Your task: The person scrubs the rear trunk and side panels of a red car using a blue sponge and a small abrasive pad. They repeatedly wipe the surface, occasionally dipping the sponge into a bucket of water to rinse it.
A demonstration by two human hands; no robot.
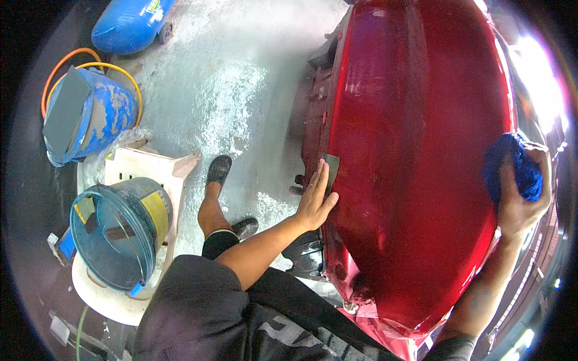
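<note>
A glossy red car panel [415, 150], long and curved, lies in front of me and to my right. At its left edge my left hand [314, 204] holds a small dark grey-green piece of sandpaper [333, 165] against the panel, with the fingers stretched along it. Part of the sheet is hidden under those fingers. On the panel's far right side, my right hand [522, 210] is closed around a bunched, fluffy dark blue cloth [528, 177]. The cloth rests at the panel's right rim.
To my left, a clear bucket [114, 265] with sheet pieces inside stands on a white plastic chair [144, 165]. Beyond it are a paint-smeared blue bucket [114, 108] with a grey sheet, an orange-yellow hose [132, 78] and a blue tank [126, 27]. The floor [235, 90] looks wet.
</note>
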